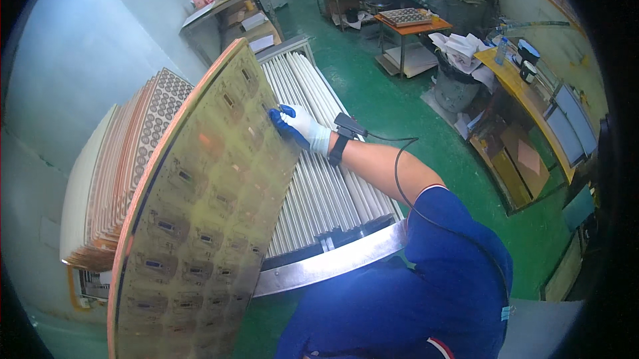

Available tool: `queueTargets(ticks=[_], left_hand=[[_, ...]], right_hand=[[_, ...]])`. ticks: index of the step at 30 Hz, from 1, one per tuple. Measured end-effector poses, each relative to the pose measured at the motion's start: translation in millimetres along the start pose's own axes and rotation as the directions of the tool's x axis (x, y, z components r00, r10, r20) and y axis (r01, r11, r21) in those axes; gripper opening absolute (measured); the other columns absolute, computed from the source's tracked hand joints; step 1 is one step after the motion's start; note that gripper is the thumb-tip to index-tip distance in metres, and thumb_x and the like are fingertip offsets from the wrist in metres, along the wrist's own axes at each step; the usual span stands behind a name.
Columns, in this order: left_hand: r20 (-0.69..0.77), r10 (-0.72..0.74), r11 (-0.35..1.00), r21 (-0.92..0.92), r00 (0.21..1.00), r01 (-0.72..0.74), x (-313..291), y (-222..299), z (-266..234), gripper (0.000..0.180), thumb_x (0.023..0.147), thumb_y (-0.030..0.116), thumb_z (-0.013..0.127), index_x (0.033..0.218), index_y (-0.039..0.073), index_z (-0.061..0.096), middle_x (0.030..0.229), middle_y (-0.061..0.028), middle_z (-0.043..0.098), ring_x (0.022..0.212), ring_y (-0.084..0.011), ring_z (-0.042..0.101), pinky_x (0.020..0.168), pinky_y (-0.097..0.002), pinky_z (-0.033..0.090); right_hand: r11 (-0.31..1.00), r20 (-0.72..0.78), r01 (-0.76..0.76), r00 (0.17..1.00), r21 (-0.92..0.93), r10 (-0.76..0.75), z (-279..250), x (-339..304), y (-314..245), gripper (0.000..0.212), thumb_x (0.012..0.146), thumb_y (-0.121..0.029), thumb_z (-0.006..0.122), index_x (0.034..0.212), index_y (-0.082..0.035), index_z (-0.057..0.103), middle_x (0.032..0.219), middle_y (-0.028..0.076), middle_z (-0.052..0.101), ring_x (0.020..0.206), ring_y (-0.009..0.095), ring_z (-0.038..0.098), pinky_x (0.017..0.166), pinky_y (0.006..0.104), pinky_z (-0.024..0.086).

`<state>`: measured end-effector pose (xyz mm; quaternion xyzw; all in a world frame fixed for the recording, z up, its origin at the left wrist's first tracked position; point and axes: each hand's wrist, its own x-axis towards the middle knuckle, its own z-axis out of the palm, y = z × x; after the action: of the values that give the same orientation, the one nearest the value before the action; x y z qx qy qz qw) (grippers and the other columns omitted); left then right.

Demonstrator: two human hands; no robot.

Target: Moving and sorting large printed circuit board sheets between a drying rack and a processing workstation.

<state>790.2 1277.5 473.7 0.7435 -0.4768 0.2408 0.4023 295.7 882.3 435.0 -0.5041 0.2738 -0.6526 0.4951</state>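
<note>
A large yellowish-green sheet panel (200, 226) stands steeply tilted in front of me, with rows of small repeated shapes and a thick pinkish edge. My right hand (296, 126), in a white glove with blue-coated fingers, is closed on the panel's right edge, near its upper part. A dark strap with a small black device (343, 134) sits on that wrist, and a cable runs from it along my arm. Just behind the panel lies a metal-framed rack of parallel whitish bars (326, 186). My left hand does not show; the panel covers much of the lower left.
A stack of pink-edged panels (113, 192) leans by the left wall. Ahead left stands a cluttered bench (223, 9). On the right are an orange-topped table (416, 26), a stuffed grey bin (456, 89) and a yellow-topped bench (519, 99). The rack's curved-looking metal front bar (333, 269) borders my body.
</note>
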Motion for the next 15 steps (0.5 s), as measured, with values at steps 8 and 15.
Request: queueTargets(ticks=[8,15], left_hand=[[-0.036,0.051,0.998,0.031,0.998,-0.05,9.3,-2.1,-38.3,0.019,0.09,0.007,0.051,0.104,-0.001,0.06,0.092,-0.017,0.062,0.08,-0.0346,0.06,0.094,-0.0548,0.043],[-0.083,-0.08,0.995,-0.066,0.993,0.075,15.6,23.7,-59.6,0.025,0.089,0.0,0.05,0.112,-0.004,0.059,0.102,-0.0171,0.063,0.092,-0.0325,0.06,0.095,-0.0522,0.044]], right_hand=[[0.951,-0.015,-0.098,0.994,0.292,0.107,1.0,4.4,-4.9,0.03,0.092,-0.037,0.061,0.092,-0.007,0.063,0.079,-0.004,0.059,0.068,0.006,0.05,0.062,0.024,0.043],[0.967,0.025,-0.124,0.992,0.22,0.122,-6.6,3.7,-8.6,0.034,0.092,-0.038,0.061,0.094,-0.005,0.064,0.083,-0.003,0.06,0.071,0.006,0.051,0.065,0.0238,0.043]])
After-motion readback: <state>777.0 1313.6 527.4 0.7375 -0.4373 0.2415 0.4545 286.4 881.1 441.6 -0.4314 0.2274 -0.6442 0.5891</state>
